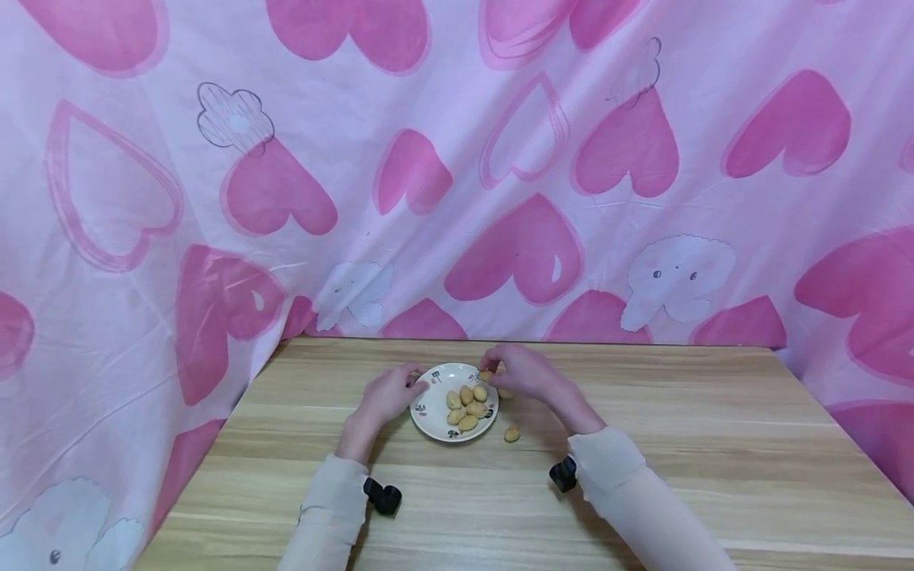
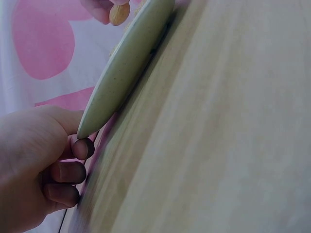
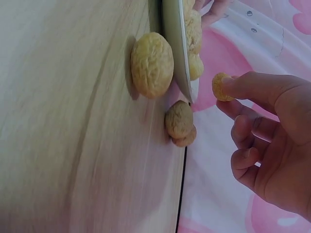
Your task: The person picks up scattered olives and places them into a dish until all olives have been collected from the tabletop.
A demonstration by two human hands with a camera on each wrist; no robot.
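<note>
A white plate (image 1: 428, 424) with small printed figures holds several wrinkled tan walnuts (image 1: 467, 423). My left hand (image 1: 389, 394) grips its left rim, and in the left wrist view the thumb lies over the rim with curled fingers (image 2: 68, 172) below. Above the plate's far right edge, my right hand (image 1: 521, 373) pinches one walnut (image 3: 221, 87) between thumb and fingertips, clear of the plate. One loose walnut (image 3: 152, 65) lies on the table right of the plate. Farther back, partly under the right hand in the head view, two more walnuts (image 3: 179, 120) lie close together.
The plate rests on a wood-grain table (image 1: 685, 452). Behind the table hangs a pink cloth (image 1: 457, 190) with hearts, meeting its back edge. Small black devices (image 1: 562, 474) are strapped at both wrists.
</note>
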